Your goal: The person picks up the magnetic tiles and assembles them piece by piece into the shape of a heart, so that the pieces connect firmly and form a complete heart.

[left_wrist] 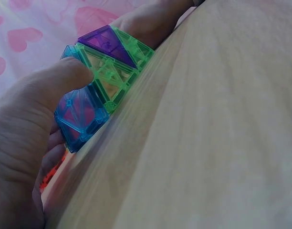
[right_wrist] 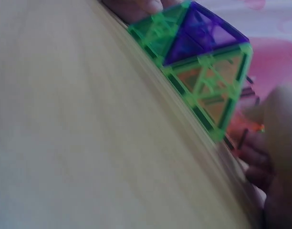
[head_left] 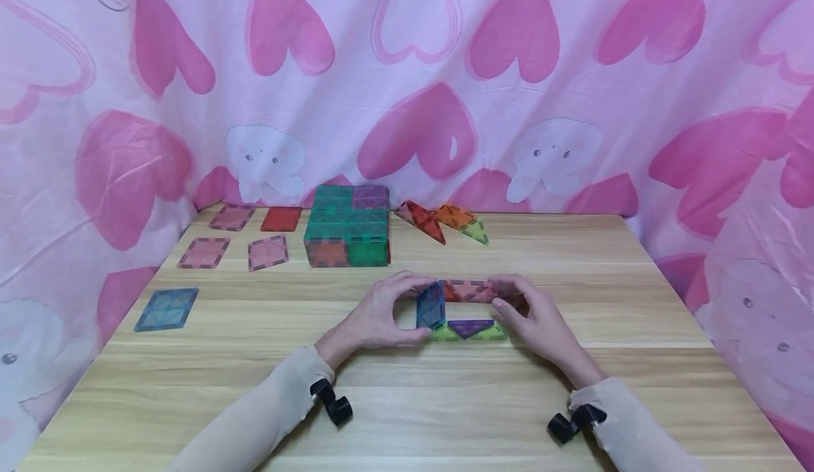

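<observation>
Translucent magnetic tiles stand upright near the table's middle. My left hand (head_left: 380, 311) grips the blue triangle tiles (head_left: 431, 305) forming the left side, thumb at the front corner and fingers at the back. Along the front runs a row of green triangle tiles (right_wrist: 213, 85) with a purple triangle tile (head_left: 470, 327) point-down between them. The back row is red and pink triangle tiles (head_left: 467, 290). At its right end, my right hand (head_left: 537, 318) pinches the pink tile between thumb and fingers. The structure's right side shows no tile between front and back rows.
Behind stands a green tile box (head_left: 350, 225) with purple and orange squares. Loose pink tiles (head_left: 204, 253), a red tile (head_left: 280, 219) and a blue tile (head_left: 166, 309) lie left. Red triangles (head_left: 422, 220) and orange triangles (head_left: 454, 215) lie at the back, before a heart-patterned curtain (head_left: 416, 133).
</observation>
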Demonstrator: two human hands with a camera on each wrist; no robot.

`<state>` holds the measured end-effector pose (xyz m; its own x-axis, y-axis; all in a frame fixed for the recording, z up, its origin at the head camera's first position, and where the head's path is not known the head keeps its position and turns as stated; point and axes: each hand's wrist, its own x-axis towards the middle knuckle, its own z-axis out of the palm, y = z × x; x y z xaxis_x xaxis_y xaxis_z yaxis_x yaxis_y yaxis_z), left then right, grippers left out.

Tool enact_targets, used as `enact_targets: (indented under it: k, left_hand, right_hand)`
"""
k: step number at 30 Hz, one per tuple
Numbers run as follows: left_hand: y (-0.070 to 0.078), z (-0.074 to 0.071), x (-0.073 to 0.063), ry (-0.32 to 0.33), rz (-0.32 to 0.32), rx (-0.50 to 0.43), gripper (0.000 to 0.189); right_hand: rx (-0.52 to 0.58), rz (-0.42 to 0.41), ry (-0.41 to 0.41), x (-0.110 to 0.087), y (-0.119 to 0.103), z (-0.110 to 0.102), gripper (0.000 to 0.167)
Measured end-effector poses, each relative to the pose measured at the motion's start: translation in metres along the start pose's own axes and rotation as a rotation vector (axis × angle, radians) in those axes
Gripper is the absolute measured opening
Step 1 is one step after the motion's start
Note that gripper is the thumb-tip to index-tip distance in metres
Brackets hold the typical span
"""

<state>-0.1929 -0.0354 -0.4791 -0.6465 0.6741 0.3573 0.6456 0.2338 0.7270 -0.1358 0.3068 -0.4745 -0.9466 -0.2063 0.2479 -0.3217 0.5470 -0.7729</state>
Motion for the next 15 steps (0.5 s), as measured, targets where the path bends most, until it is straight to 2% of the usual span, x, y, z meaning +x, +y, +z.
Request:
enact_targets:
  k: [4,8,12,15]
  left_hand:
    - [0.002,-0.004,-0.006,0.044,0.028,0.008,0.086]
    - [0.002,-0.014,-0.021,0.154,0.063,0.012,0.080]
    - [-0.009,-0.037,-0.042,0.322,0.127,0.052,0.066]
    - [-0.023,-0.065,-0.060,0.455,0.136,0.130,0.061]
  right_hand:
    - [0.062,-0.031,-0.072,-0.005,0.002,-0.007,0.054]
    - [0.048,-0.056,-0.120,-0.008,0.006,-0.011,0.062]
    - [0.047,-0.052,-0.137,-0.009,0.007,-0.013,0.063]
    - [0.063,-0.052,-0.145,-0.009,0.006,-0.014,0.064]
